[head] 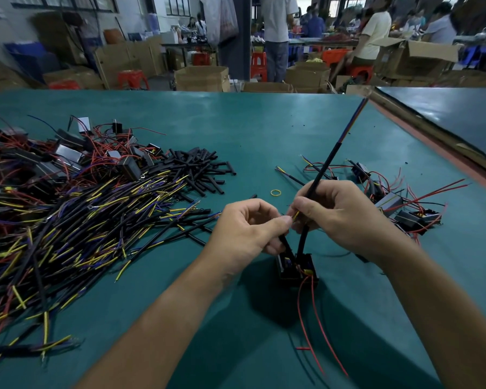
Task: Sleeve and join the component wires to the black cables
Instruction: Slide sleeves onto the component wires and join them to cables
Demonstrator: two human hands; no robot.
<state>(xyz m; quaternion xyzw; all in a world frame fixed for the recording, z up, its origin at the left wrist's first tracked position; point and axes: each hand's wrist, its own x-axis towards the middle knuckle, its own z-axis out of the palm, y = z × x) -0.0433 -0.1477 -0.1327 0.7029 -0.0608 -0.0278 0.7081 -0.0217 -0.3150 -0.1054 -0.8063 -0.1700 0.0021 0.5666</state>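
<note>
Just above the component (298, 269), your left hand (247, 228) pinches the end of a thin yellow wire (295, 215) between thumb and forefinger. Your right hand (340, 217) is curled round a black cable (330, 155) that rises up and away from the component. The component sits on the worktop (236, 130) directly under both hands, with its red wires (314, 313) trailing toward you.

The step looks like bringing the yellow wire to the cable for the joint. Keep your pinch close to the wire's end so it does not buckle. Steady the cable low down, near the component, so its long free end cannot lever the joint apart.

A second black length runs from under your left hand down to the component; I cannot tell whether it is a sleeve or a lead. If no sleeve is on yet, take one from the heap of sleeves (199, 167) beyond and left of the component before you twist.
</note>
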